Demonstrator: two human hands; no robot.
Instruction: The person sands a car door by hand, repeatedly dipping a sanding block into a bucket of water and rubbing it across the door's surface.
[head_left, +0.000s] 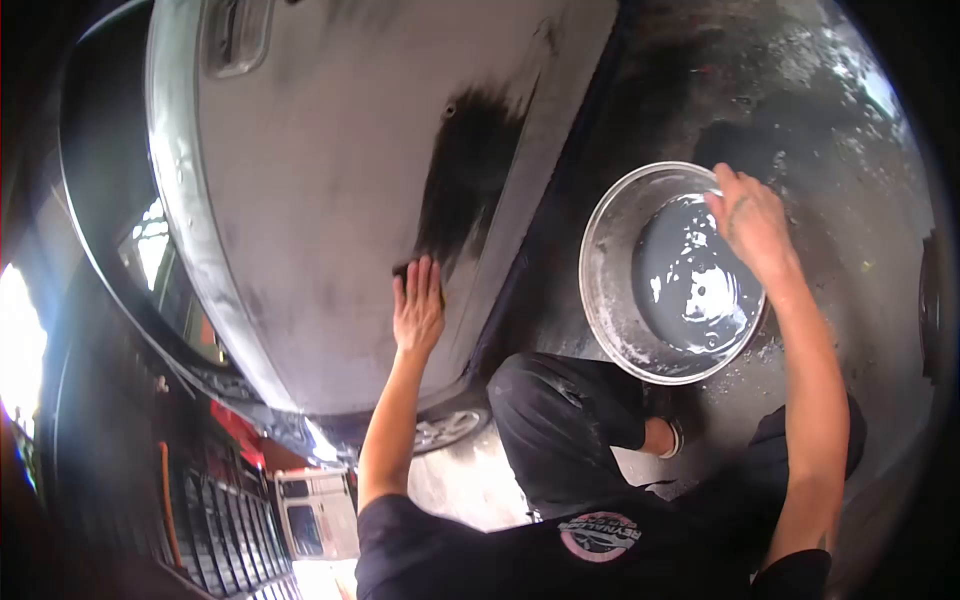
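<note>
My left hand (418,308) lies with its fingers together against a dull grey car panel (330,210). Under the fingers is a sanding pad, mostly hidden, with a dark corner (402,269) showing. Beyond my fingertips runs a wet-looking black patch (468,165). My right hand (752,222) is closed at the rim of a round metal basin (612,312), thumb toward the inside. Cloudy grey water (690,270) with bright reflections fills the bottom of the basin.
The basin stands on a dark, wet floor (840,200) beside my bent knee (560,400). A recessed handle (238,35) sits high on the panel. A car wheel (450,430) is near my left forearm. A white vehicle (310,510) and a barred gate (225,520) are farther off.
</note>
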